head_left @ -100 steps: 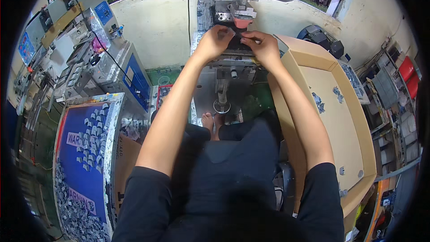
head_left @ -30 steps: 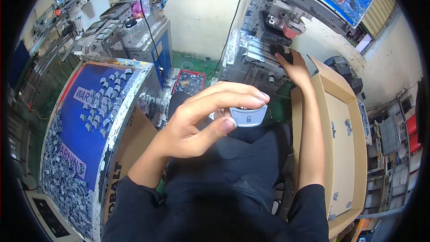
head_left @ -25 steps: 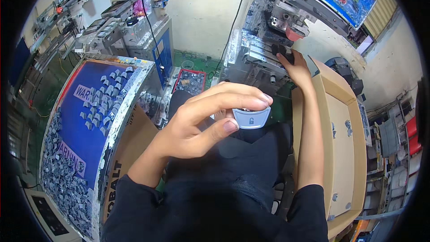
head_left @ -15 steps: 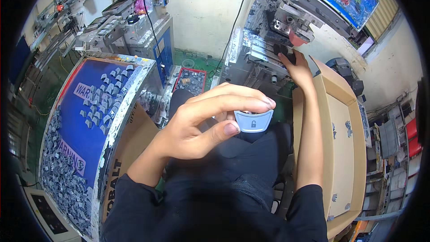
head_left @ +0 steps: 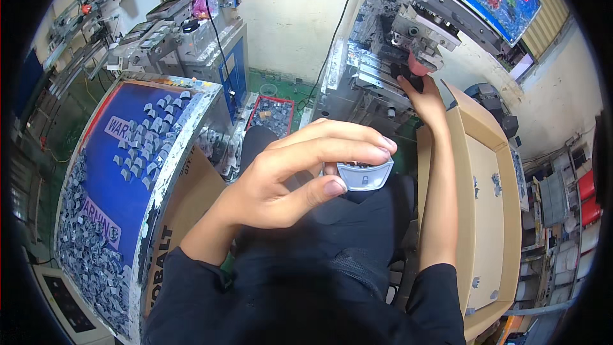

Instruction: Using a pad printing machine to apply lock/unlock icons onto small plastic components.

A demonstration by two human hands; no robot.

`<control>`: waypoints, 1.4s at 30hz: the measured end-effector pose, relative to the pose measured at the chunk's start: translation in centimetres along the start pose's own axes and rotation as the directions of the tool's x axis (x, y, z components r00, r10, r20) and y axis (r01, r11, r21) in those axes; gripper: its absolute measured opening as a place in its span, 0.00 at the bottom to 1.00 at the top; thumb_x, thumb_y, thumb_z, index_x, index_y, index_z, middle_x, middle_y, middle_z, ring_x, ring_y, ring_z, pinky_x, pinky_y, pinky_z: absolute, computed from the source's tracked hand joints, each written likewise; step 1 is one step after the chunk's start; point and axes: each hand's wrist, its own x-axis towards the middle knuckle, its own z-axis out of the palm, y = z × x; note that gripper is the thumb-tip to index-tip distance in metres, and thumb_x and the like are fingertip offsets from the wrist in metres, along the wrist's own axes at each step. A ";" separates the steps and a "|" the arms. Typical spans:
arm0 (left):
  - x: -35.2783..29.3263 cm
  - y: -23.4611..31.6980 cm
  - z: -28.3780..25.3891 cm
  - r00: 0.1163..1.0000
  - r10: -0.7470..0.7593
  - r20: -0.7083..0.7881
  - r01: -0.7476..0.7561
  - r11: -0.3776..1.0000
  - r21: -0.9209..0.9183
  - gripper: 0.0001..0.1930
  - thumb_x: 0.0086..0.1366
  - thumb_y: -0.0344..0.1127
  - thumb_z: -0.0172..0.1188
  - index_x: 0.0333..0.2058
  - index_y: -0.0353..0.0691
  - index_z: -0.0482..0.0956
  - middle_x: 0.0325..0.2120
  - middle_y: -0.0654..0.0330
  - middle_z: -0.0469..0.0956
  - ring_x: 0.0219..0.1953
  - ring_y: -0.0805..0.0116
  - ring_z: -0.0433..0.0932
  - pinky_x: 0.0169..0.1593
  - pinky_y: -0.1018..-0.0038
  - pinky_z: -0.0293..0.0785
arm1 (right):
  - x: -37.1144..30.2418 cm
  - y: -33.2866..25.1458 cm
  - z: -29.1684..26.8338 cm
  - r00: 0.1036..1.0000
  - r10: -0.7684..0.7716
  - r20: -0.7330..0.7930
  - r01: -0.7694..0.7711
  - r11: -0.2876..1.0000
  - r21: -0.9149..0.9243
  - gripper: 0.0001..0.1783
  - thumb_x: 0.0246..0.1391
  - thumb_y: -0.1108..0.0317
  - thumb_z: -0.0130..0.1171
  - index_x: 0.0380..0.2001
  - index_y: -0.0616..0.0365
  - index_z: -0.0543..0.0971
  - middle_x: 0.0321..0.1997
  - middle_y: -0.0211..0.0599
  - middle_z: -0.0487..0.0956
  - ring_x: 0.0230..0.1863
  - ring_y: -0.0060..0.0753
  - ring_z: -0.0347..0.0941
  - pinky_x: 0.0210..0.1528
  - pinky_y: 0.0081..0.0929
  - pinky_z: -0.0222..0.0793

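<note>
My left hand [head_left: 281,176] is closed in a pinch on a small grey-blue plastic key cap [head_left: 364,176], which has a curved outline and a dark padlock symbol on its face. Thumb and fingers grip its left and upper edges. Farther off on the right, my right hand [head_left: 426,99] reaches to a black fixture [head_left: 403,75] on a pad printing machine [head_left: 383,45]. Its thumb and fingers close round the fixture's near side; whatever they hold is hidden. Just above that hand hangs the machine's pink pad [head_left: 423,62].
Many grey caps lie on a blue-topped table [head_left: 108,166] at left. An open cardboard box [head_left: 491,217] with a few caps stands by my right arm. A red-rimmed tray [head_left: 271,115] of parts is on the floor. Another machine [head_left: 185,45] stands far left.
The pink pad and its head have shifted toward me, closer above my right hand. In my left hand the cap has tilted, its face turned lower. My right hand has barely moved.
</note>
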 end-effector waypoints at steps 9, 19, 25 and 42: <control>-0.2 0.0 0.0 1.000 -0.005 0.003 0.005 1.000 0.009 0.21 0.73 0.45 0.58 0.51 0.29 0.80 0.52 0.41 0.79 0.55 0.48 0.78 0.59 0.57 0.72 | -0.3 -0.4 -0.1 1.000 -0.021 -0.006 0.021 1.000 0.011 0.47 0.52 0.30 0.61 0.60 0.61 0.75 0.62 0.53 0.76 0.64 0.55 0.72 0.63 0.43 0.67; 0.2 0.1 -0.3 1.000 0.004 0.023 -0.005 1.000 0.031 0.21 0.72 0.43 0.59 0.52 0.29 0.80 0.52 0.41 0.79 0.56 0.48 0.78 0.60 0.57 0.73 | -0.4 0.4 0.3 0.990 -0.020 -0.140 0.027 0.999 0.047 0.45 0.51 0.35 0.66 0.60 0.61 0.75 0.61 0.53 0.77 0.62 0.55 0.73 0.63 0.44 0.67; 0.3 -5.9 0.1 0.969 -0.051 -0.240 0.104 0.971 0.213 0.19 0.67 0.26 0.62 0.57 0.38 0.81 0.56 0.51 0.79 0.55 0.64 0.78 0.50 0.76 0.73 | -7.4 -3.2 1.0 0.748 -0.179 -0.639 0.101 0.982 -0.157 0.29 0.57 0.52 0.70 0.54 0.60 0.78 0.51 0.46 0.82 0.52 0.47 0.79 0.56 0.40 0.72; 13.5 -21.0 5.5 0.999 -0.002 -0.043 0.024 0.845 0.535 0.20 0.68 0.31 0.59 0.56 0.27 0.77 0.52 0.38 0.79 0.53 0.47 0.80 0.58 0.63 0.74 | -2.8 -0.6 -2.6 0.968 0.008 -0.253 0.201 0.583 0.787 0.20 0.62 0.71 0.66 0.54 0.70 0.77 0.49 0.41 0.83 0.48 0.25 0.79 0.52 0.22 0.75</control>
